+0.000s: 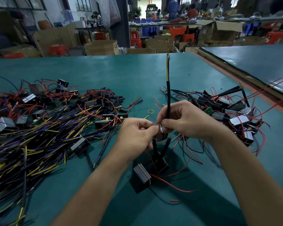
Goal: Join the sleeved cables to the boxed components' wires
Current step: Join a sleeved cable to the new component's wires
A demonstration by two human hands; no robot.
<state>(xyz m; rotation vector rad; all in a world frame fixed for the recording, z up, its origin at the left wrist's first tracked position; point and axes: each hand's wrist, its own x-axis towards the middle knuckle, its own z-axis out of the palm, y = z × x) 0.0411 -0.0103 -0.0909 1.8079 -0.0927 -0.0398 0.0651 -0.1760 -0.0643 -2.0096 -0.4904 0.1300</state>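
Sleeved cable [168, 98] stands straight up toward 12 o'clock out of my right hand [183, 119]: fingers wrapped round its lower end, thumb and forefinger nipping the tip. My left hand [136, 136] sits at 9 o'clock of it, thumb and forefinger pinched tight on the component's wire [154, 144], other fingers curled under. The bare ends meet between my 2 thumbs, too small to see clearly. Down at 6 o'clock, the boxed component [160, 162] trails from those leads; whether it rests on the table [137, 75] I cannot tell.

Danger now, as I judge it: that component's weight could tug the lead and pull the ends apart before they're twisted. The tall cable could tip and drag them sideways. The loose red wire [170, 185] at 5 o'clock could snag my wrist.

Containers: cardboard cartons [101, 47] at 12 o'clock beyond the table, and an open-flapped carton [219, 30] at 1 o'clock. Contents hidden from here. My stock is unboxed: the cable heap [39, 136] at 9 o'clock, the heap of wired units [235, 115] at 3.
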